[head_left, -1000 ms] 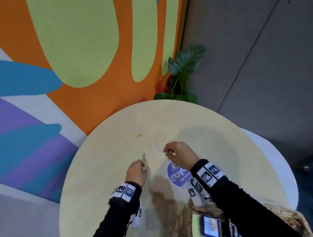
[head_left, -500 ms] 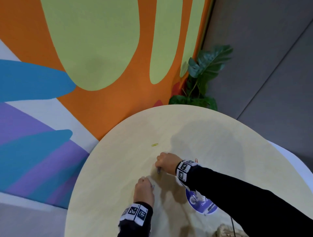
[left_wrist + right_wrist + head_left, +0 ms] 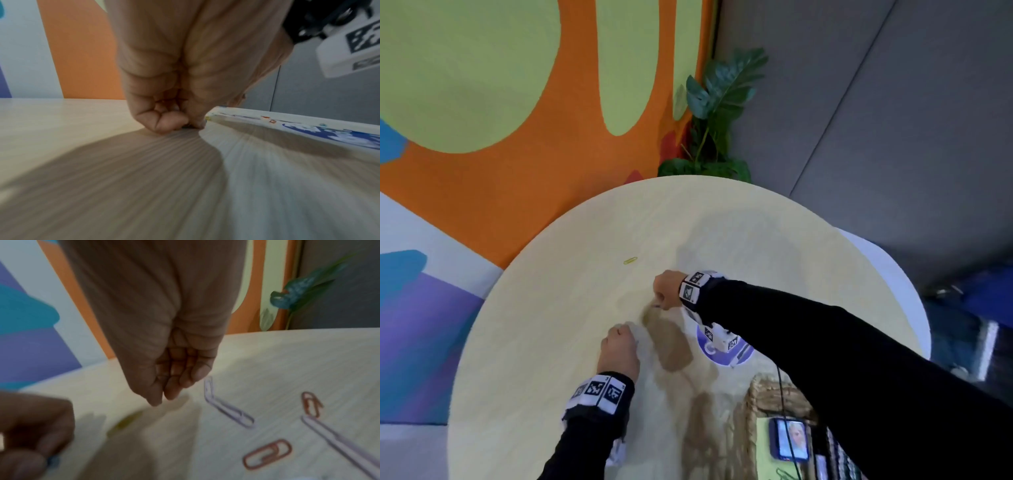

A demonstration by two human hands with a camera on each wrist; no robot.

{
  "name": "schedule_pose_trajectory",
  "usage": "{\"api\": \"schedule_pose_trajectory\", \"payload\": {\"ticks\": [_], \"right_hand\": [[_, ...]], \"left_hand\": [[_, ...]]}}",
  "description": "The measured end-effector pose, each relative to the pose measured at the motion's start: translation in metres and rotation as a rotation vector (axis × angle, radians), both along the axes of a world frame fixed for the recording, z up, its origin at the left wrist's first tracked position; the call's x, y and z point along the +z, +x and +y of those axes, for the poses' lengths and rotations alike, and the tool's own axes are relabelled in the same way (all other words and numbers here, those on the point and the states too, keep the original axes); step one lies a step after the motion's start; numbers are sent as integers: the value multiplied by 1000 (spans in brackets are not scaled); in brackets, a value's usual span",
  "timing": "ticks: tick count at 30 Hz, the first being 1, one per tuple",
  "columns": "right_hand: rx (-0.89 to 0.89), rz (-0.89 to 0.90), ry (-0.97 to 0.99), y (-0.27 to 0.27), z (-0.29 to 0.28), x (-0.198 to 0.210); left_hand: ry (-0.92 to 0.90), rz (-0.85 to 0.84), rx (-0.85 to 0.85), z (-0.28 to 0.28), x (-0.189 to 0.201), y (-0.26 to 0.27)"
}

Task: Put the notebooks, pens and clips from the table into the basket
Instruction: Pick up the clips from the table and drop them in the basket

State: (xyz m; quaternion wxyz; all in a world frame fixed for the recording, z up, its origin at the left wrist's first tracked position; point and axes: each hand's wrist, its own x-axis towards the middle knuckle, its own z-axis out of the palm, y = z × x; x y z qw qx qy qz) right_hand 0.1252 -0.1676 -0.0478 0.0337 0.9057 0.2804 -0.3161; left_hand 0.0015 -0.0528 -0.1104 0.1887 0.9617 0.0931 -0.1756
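On round pale-wood table point(image 3: 808, 260) | left hand point(image 3: 618, 351) – fingers pinch something small | right hand point(image 3: 667, 289) – fingers curled, wire clips point(image 3: 267, 454) beside.

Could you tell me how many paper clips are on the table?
5: two lilac clips, two orange clips beside the right hand, one yellow clip farther out; hands may hide more.

A yellow-green paper clip point(image 3: 630, 260) lies flat on the round table point(image 3: 534, 308), alone toward its far left edge. Near the table's middle, the right wrist view shows more clips lying flat close together: two orange-red clips point(image 3: 267, 454), point(image 3: 311, 404) and two pale lilac clips point(image 3: 228, 408), point(image 3: 341, 443), one of them bent open. A notebook with a round purple-blue print point(image 3: 743, 354) lies nearer the near right edge. The woven basket point(image 3: 763, 394) stands at the near edge, already holding stationery.
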Motion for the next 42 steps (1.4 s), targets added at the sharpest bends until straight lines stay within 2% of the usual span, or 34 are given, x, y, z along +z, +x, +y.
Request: {"api": "schedule_pose_trajectory", "payload": {"ticks": [4, 7, 11, 15, 18, 22, 26, 31, 37, 40, 42], "right_hand": [[-89, -112, 146, -21, -39, 61], [-140, -187, 273, -64, -85, 113], [-304, -213, 396, -145, -152, 138], [-384, -82, 249, -216, -184, 112], [-344, 51, 80, -248, -187, 78], [-260, 94, -119, -261, -176, 41], [-198, 57, -214, -268, -162, 23], [-336, 40, -160, -271, -166, 31], [-568, -35, 14, -282, -206, 30], [-623, -61, 76, -297, -220, 32], [-636, -74, 112, -306, -227, 30]], "left_hand": [[-30, 31, 18, -2, 14, -4], [-56, -18, 15, -11, 28, -7], [-122, -122, -29, -31, 54, -9], [-212, -229, -161, -58, 91, -15], [-286, -286, -287, -80, 125, -29], [-335, -194, -486, -108, 165, -64], [-297, -68, -660, -131, 172, -105], [-107, 135, -841, -162, 149, -142], [152, 248, -989, -203, 132, -159], [193, 281, -1016, -214, 124, -156], [212, 368, -1044, -215, 120, -155]]}}
